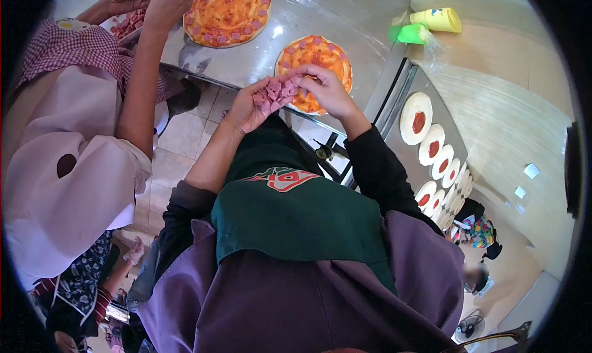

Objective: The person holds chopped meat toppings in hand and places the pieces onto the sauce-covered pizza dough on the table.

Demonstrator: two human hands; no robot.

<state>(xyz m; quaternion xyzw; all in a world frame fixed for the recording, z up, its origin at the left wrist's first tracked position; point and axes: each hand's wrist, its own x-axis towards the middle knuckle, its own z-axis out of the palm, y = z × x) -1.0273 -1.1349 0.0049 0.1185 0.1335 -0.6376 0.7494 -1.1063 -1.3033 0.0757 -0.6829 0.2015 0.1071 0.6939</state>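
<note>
Many pink diced pieces (pixel 274 96) fill the cupped left hand (pixel 248 108); the right hand (pixel 328 93) touches them, grip unclear.

The diced meat (pixel 274 96) is pink, the apron (pixel 296 223) dark green.

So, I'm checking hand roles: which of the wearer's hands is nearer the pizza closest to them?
Right. In this view the right hand is over the near part of the pizza; the left hand, cupping diced ham, is mostly off its left edge.
</note>
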